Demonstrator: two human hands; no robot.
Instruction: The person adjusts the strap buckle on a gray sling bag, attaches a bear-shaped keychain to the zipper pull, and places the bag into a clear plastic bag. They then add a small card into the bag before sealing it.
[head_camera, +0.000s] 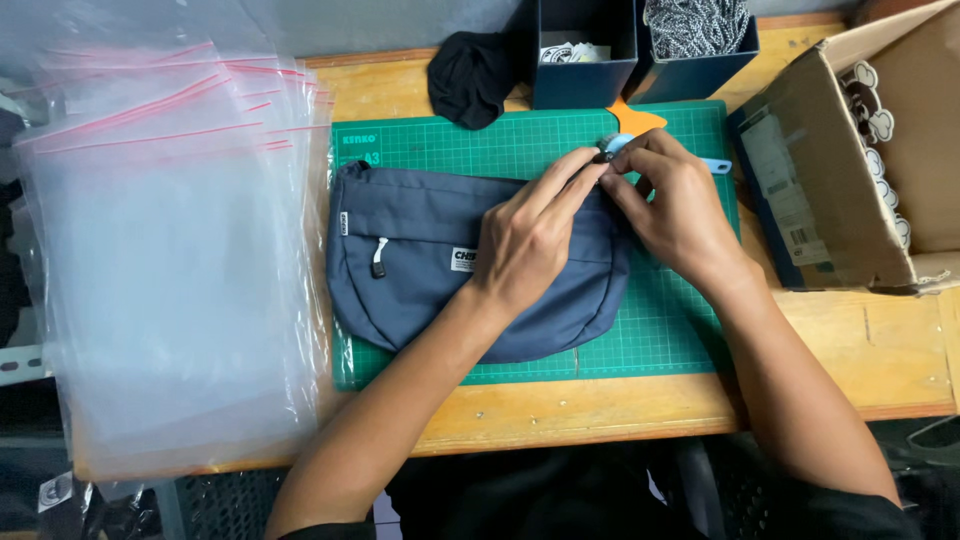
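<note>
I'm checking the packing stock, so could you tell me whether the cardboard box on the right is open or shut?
Open: the cardboard box lies tipped on its side, flaps spread, dark inside showing.

We see a slate-blue fabric waist pouch (420, 260) lying flat on its back, its long side running left to right and its rounded bottom edge towards us. Its front shows a curved zip pocket with a small white puller (379, 256) hanging at the left, plus a little white label near the middle. At its upper right corner sits a small pale-blue and grey part (610, 146), too covered to make out clearly.
</note>
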